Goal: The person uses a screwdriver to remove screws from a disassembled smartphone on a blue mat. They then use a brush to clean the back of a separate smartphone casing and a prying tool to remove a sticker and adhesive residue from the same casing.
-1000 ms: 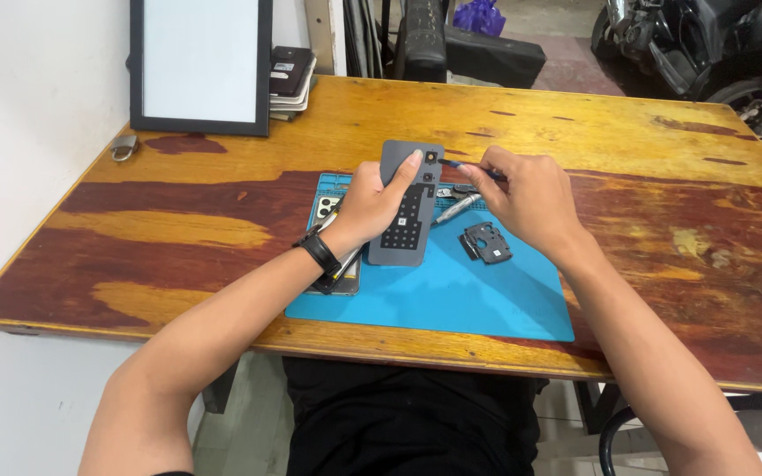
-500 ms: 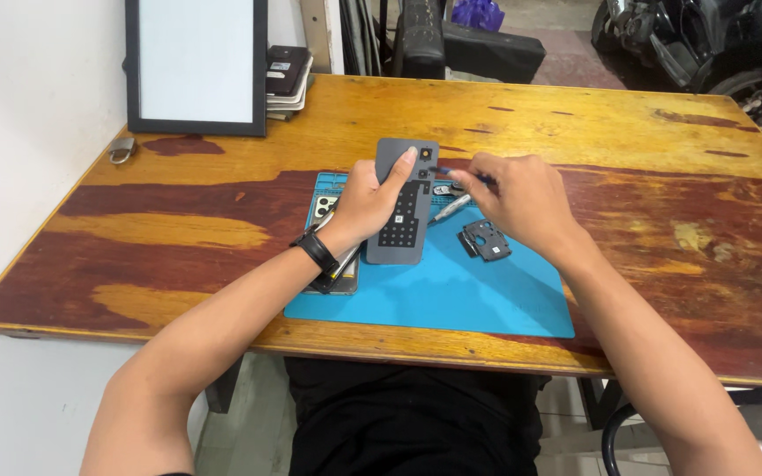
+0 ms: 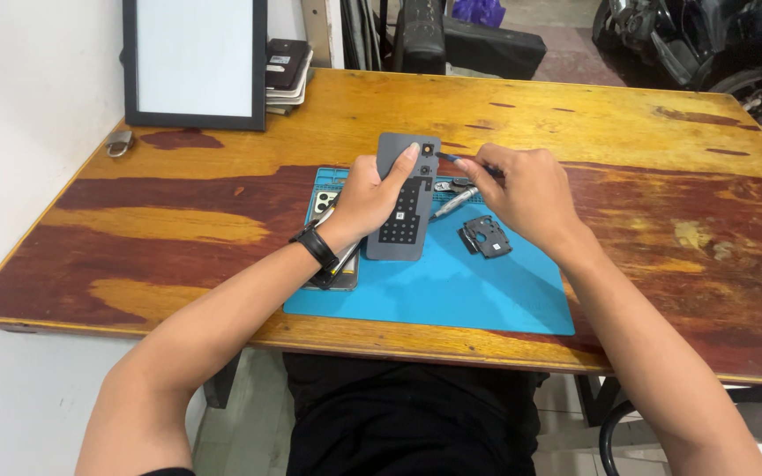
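A: Head view. What differs from half a second back?

B: Little. The grey panel [image 3: 405,196] sits at the same spot at the centre of the frame, on the blue mat [image 3: 451,291]. The left hand [image 3: 365,198] still presses it down, and the right hand [image 3: 522,189] has kept its place by the panel's upper right corner (if it shifted, it is too slight to tell).

A: Which way does the panel point?

B: Its long axis runs nearly up and down the frame, leaning a little to the right at the top. The end with the small round holes points away from the person, toward the upper edge; the dotted dark patch lies on the lower half.

A: And the hands?

B: The left hand lies over the panel's left edge, index finger stretched up along its face toward the top, the other fingers curled at the side; a black watch [image 3: 316,247] on the wrist. The right hand is closed in a pinch on a thin tool [image 3: 448,159] whose blue tip touches the panel's top right corner; the wrist angles in from the lower right.

A: Anything close by?

B: A small dark bracket [image 3: 485,236] lies on the mat just right of the panel, under the right hand.
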